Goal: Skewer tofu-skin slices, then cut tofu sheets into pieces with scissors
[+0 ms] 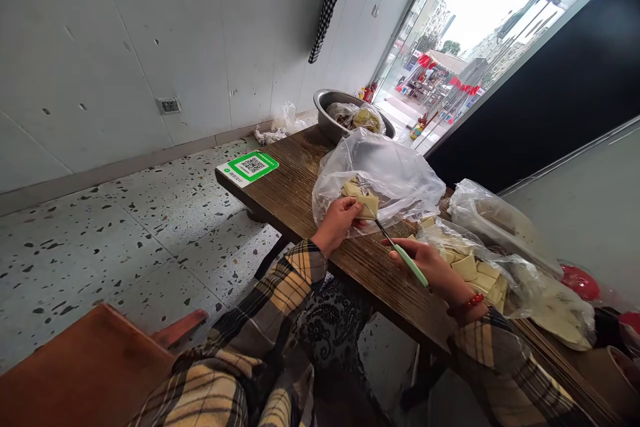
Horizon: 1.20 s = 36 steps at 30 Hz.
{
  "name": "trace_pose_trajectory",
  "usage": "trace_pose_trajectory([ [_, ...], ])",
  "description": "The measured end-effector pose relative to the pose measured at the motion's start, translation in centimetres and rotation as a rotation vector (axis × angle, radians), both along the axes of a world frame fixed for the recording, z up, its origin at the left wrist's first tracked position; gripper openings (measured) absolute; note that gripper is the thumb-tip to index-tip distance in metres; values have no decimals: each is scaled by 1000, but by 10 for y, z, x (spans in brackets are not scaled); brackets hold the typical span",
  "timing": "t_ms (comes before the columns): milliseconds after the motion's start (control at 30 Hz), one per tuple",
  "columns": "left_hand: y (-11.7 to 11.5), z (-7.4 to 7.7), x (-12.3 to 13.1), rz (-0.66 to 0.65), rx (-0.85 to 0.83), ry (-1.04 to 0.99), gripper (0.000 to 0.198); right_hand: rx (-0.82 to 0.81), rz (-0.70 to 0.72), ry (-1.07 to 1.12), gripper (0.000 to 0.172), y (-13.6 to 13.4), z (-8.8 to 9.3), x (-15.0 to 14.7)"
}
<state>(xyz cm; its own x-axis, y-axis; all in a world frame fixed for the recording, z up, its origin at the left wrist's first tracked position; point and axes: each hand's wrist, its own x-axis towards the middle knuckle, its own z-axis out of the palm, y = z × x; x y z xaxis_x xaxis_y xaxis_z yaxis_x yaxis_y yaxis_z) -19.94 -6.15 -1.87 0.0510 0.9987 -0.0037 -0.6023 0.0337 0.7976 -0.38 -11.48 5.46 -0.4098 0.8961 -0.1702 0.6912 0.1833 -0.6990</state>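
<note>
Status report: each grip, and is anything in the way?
Left grip: pale yellow piece. Right grip: green-handled tool, tip at piece. Translucent plastic bag close behind, possibly in the way.

The left forearm (280, 290) slants up and rightward from the lower middle of the view, in a yellow, black and grey plaid sleeve whose cuff ends at the wrist. The left hand (343, 217) is bare, its thumb and fingers drawn together in a pinch. The right forearm (505, 363), sleeved in the same plaid, enters from the lower right and points up and leftward. A red beaded bracelet (473, 302) circles the right wrist. The right hand (423, 263) is curled in a grip, apart from the left.
</note>
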Motion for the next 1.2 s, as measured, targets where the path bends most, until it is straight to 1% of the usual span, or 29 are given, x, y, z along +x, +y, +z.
trace_pose_trajectory([
  [67,0,0,0,-3,12,-3,29,-15,2,6,50,1,1,-2],
  [233,1,-2,0,3,14,-10,33,-128,10,65,58,6,3,-9],
  [333,2,-3,0,13,7,9,34,-99,22,87,56,7,5,-11],
  [433,1,-4,-1,1,26,45,34,-69,12,55,54,7,9,-12],
  [567,1,-5,-1,-16,42,55,35,-74,20,54,54,6,12,-11],
  [767,1,-6,-1,-51,49,43,38,-87,42,72,53,10,8,-8],
  [900,0,-5,-2,-60,46,53,38,-7,42,31,49,12,9,-7],
  [1000,0,-5,-2,-71,42,54,36,20,33,13,47,13,10,-6],
  [1200,0,-7,-1,-20,31,29,30,29,16,16,43,17,6,-5],
])
